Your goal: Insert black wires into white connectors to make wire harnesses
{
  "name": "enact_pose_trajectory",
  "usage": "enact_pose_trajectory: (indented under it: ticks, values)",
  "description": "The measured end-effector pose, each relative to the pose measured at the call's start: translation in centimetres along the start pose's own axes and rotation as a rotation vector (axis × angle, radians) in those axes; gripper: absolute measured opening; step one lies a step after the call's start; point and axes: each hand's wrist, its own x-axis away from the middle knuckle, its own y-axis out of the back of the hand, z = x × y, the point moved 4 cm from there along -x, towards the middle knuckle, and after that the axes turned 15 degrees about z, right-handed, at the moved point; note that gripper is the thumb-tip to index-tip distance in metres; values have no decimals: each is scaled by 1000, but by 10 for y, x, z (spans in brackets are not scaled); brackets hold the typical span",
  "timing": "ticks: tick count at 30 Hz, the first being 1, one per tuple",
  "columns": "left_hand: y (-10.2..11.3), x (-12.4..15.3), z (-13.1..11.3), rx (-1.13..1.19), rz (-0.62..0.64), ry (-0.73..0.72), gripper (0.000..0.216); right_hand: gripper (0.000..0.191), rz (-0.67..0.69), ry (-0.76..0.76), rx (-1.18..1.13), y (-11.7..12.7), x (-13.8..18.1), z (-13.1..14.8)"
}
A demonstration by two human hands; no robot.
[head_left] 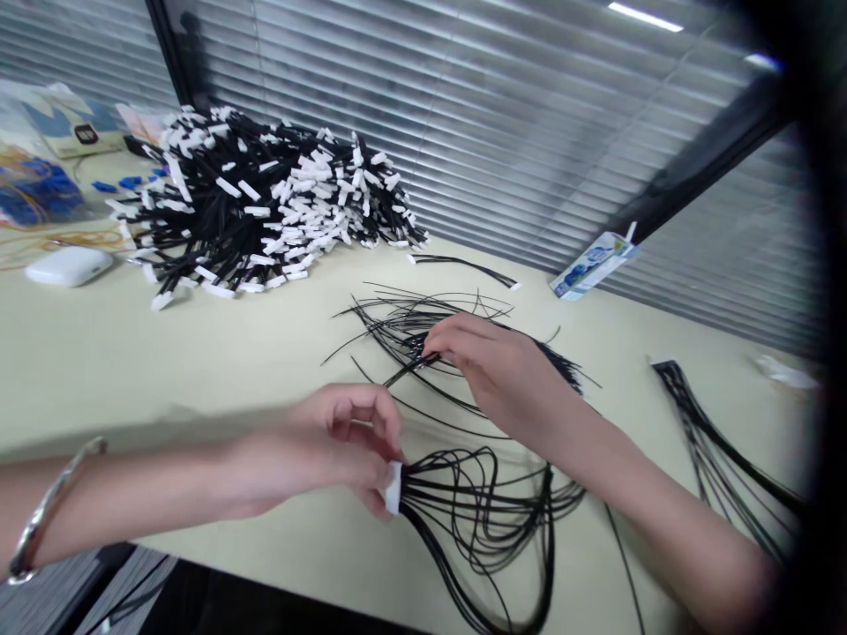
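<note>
My left hand (354, 445) pinches a white connector (393, 488) between thumb and fingers, just above the table. Many thin black wires (476, 485) run out of the connector's right side and loop down over the table's front edge. Farther back, my right hand (480, 353) reaches down to a loose pile of black wires (410, 326). Its fingertips are closed on a few black wires (414, 363), whose ends point down and left toward my left hand. Part of the pile is hidden behind my right hand.
A large heap of black cables with white connectors (265, 212) lies at the back left. A white case (70, 265) and a bag of blue parts (40, 190) sit left of it. A drink carton (592, 265) leans near the blinds. Another wire bundle (701, 432) lies right.
</note>
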Motion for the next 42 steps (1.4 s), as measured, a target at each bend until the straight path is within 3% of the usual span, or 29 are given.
enact_pose_trajectory:
  ticks: [5,11,18,21,24,29,34,42]
  values:
    - [3,1,-7,11,-15,-86,14,40,-81,20,-87,17,8,14]
    - [6,2,-6,49,-45,-146,17,70,132,34,72,18,24,25]
    - [8,1,-4,36,-36,-153,14,35,144,78,210,11,26,46]
    - [8,0,-5,29,-27,-179,11,46,128,89,317,9,25,52]
    - [8,-1,-4,33,-17,-194,8,30,74,127,400,10,28,53]
    - [10,0,-4,37,-40,-190,13,41,80,173,159,12,34,56]
    - [12,4,-10,63,-65,-271,12,28,-10,169,20,17,34,67]
    - [11,8,-15,90,-33,-337,13,22,108,-11,-91,10,41,57]
